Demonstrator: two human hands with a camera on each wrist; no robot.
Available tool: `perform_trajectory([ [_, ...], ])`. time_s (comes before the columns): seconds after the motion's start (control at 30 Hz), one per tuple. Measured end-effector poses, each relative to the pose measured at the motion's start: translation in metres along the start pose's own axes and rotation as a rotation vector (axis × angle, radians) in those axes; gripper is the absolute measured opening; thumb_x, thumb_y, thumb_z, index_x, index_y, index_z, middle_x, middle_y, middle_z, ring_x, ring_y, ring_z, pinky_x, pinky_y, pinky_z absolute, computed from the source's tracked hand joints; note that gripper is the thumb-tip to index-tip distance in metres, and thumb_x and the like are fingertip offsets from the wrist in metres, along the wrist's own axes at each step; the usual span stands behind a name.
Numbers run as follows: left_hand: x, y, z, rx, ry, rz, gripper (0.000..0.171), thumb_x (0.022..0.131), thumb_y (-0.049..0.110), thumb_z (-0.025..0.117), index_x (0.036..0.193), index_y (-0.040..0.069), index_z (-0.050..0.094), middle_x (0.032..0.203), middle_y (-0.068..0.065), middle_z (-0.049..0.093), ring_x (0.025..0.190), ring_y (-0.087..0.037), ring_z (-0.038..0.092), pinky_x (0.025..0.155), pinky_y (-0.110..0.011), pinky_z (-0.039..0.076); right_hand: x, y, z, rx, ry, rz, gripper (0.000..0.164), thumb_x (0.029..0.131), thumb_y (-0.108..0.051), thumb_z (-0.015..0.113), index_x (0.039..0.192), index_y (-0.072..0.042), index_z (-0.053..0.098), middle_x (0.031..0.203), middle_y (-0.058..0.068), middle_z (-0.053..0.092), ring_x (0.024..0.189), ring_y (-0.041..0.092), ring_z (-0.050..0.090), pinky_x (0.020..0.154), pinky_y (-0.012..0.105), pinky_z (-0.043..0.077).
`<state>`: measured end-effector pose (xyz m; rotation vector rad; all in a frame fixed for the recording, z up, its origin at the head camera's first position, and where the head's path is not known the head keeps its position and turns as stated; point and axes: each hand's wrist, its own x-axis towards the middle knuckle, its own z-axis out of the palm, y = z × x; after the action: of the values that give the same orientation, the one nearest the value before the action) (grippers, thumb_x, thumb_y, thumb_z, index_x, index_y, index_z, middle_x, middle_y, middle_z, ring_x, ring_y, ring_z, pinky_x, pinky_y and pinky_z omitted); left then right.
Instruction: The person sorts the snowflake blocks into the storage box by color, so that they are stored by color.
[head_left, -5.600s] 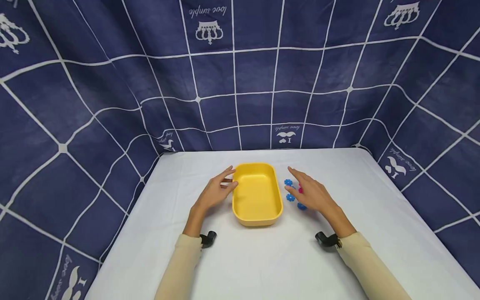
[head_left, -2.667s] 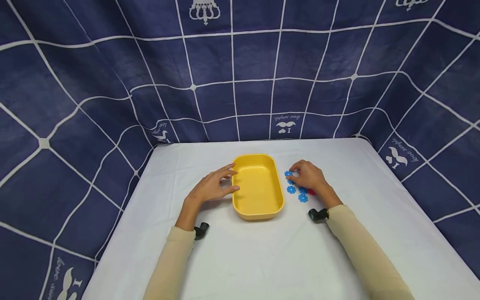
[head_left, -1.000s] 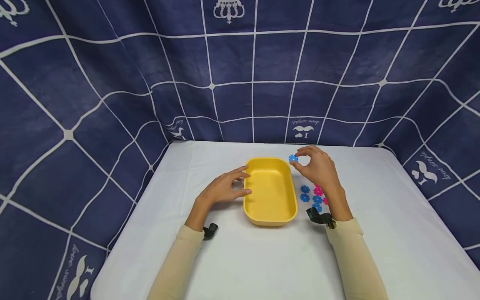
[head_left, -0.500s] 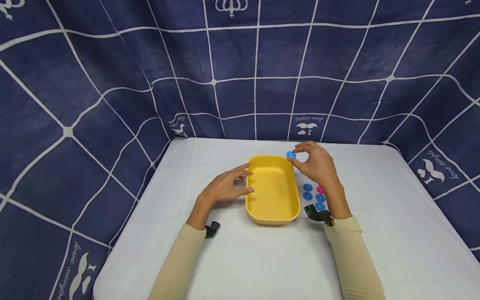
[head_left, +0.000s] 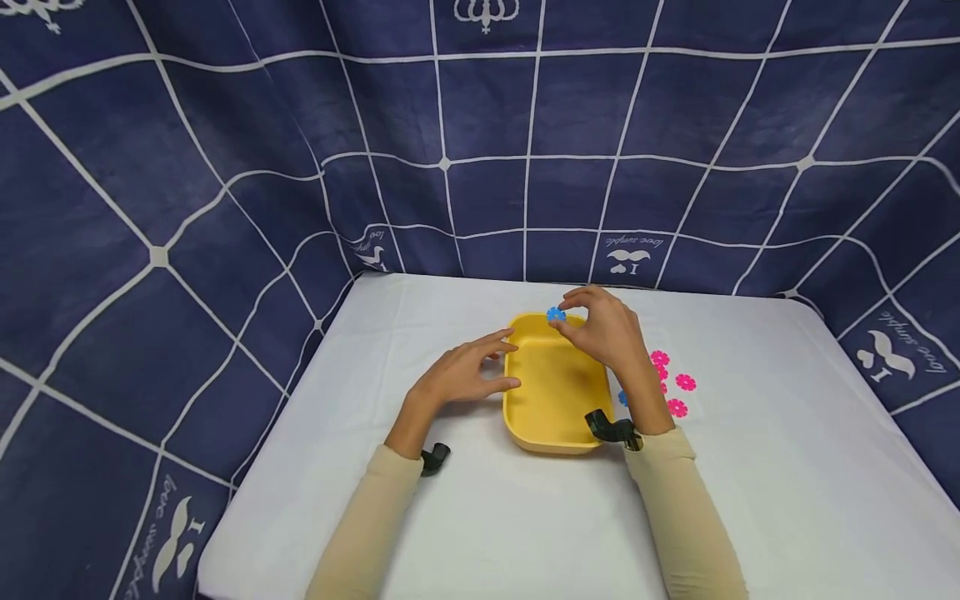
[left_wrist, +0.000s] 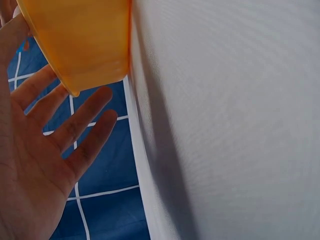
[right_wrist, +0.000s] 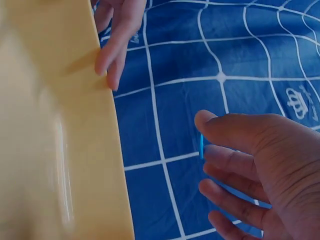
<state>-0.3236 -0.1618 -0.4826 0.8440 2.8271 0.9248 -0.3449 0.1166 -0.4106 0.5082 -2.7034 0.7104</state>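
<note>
A thin blue flower-shaped disc (head_left: 556, 315) is pinched between the thumb and fingers of my right hand (head_left: 600, 332), above the far end of a yellow plastic tray (head_left: 557, 392). The right wrist view shows that disc (right_wrist: 201, 146) edge-on as a slim blue strip. My left hand (head_left: 463, 372) is at the tray's left side, thumb and fingertips at the rim, fingers spread and loosely extended. Seen from the left wrist, the tray (left_wrist: 82, 42) stands beyond the outstretched fingers. Nothing lies on the visible part of the tray's floor.
Several pink flower-shaped discs (head_left: 677, 408) lie on the white tablecloth (head_left: 510, 525) to the right of the tray. A blue one (head_left: 623, 398) shows partly beside my right forearm, which hides others. A navy checked curtain (head_left: 570, 192) encloses the back and sides.
My right hand took a blue disc from the group on the table, lifted it, and has moved left with it over the tray. My left hand has stayed at the tray's left rim.
</note>
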Motion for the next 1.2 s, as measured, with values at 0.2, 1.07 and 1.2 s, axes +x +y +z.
perform_trajectory([
  [0.2, 0.002, 0.002, 0.002, 0.012, 0.004, 0.008, 0.077, 0.093, 0.072, 0.070, 0.154, 0.025, 0.062, 0.167, 0.011, 0.047, 0.125, -0.014, 0.067, 0.102, -0.045, 0.055, 0.006, -0.008, 0.007, -0.017, -0.024, -0.006, 0.039, 0.092, -0.038, 0.086, 0.118, -0.009, 0.083, 0.134, 0.009, 0.071, 0.122, 0.036, 0.068, 0.095, 0.060, 0.057],
  [1.07, 0.001, 0.004, 0.000, -0.020, -0.011, -0.012, 0.073, 0.094, 0.064, 0.075, 0.154, 0.025, 0.061, 0.168, 0.014, 0.045, 0.126, -0.015, 0.067, 0.102, -0.046, 0.055, 0.014, 0.002, 0.046, -0.021, -0.217, 0.029, 0.035, 0.092, -0.032, 0.087, 0.115, -0.006, 0.082, 0.130, 0.011, 0.072, 0.109, 0.036, 0.071, 0.097, 0.055, 0.058],
  [1.2, 0.000, 0.002, 0.000, -0.014, -0.010, -0.029, 0.072, 0.094, 0.065, 0.075, 0.153, 0.027, 0.062, 0.169, 0.017, 0.043, 0.126, -0.014, 0.067, 0.102, -0.045, 0.055, 0.016, 0.003, 0.056, -0.026, -0.269, 0.023, 0.030, 0.092, -0.028, 0.087, 0.112, -0.006, 0.083, 0.128, 0.011, 0.073, 0.111, 0.036, 0.071, 0.100, 0.055, 0.057],
])
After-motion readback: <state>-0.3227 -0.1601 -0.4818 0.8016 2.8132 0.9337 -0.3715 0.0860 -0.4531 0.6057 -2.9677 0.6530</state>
